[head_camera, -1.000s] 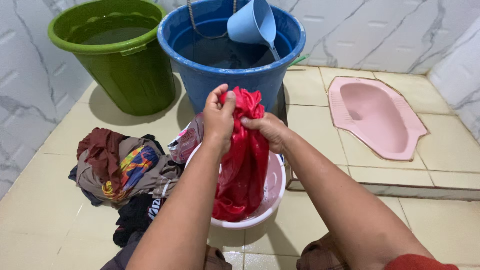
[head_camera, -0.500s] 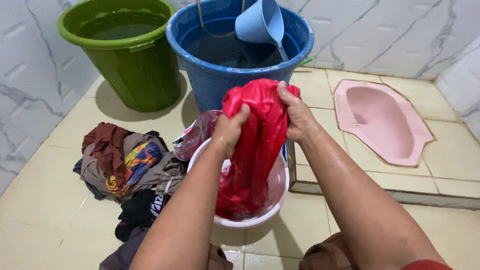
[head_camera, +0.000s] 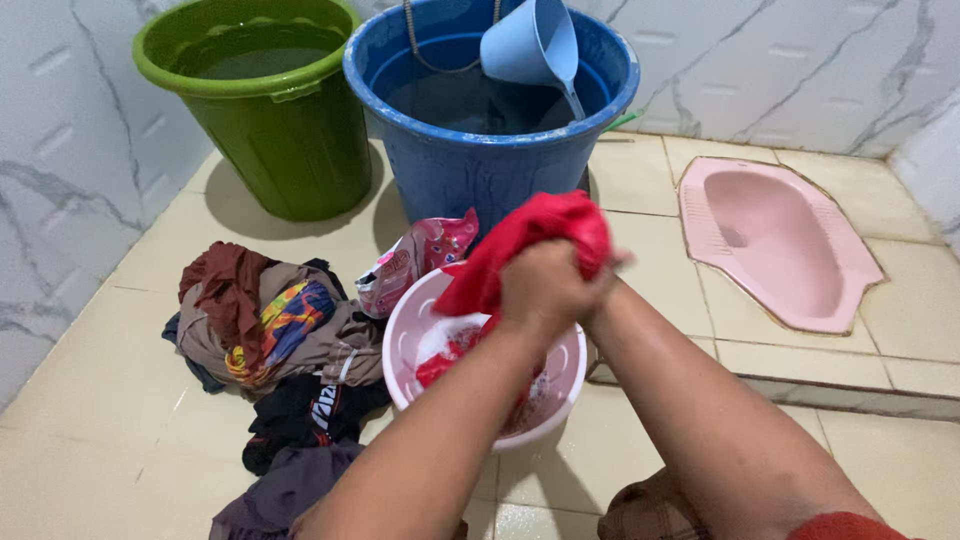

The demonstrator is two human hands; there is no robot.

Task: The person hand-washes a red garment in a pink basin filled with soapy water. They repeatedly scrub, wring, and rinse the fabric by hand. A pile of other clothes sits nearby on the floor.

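- Surroundings: green bucket (head_camera: 262, 95) upper left of the frame, holding water; blue bucket (head_camera: 490, 105) just right of it at upper centre, a light blue scoop (head_camera: 530, 45) hanging tilted inside its rim.
- Pink squat toilet (head_camera: 780, 240) at right, set in a raised tiled step.
- Pile of clothes (head_camera: 270, 330) on the floor at left centre, just beside the pink basin (head_camera: 565, 385); a pink sachet (head_camera: 415, 260) lies between pile, basin and blue bucket.
- Obstruction: both forearms cross the basin and hide much of its inside.
- Red cloth (head_camera: 540, 235) at frame centre, bunched above the basin; long axis slopes from upper right down to lower left, with its lower end trailing into the basin.
- Left hand (head_camera: 540, 290) clenched on the cloth; right hand (head_camera: 605, 270) mostly hidden behind it, apparently gripping the same bunch.
- Versus half a second earlier: the hands were apart with the cloth hanging vertically; now they are pressed together and the cloth is wadded.
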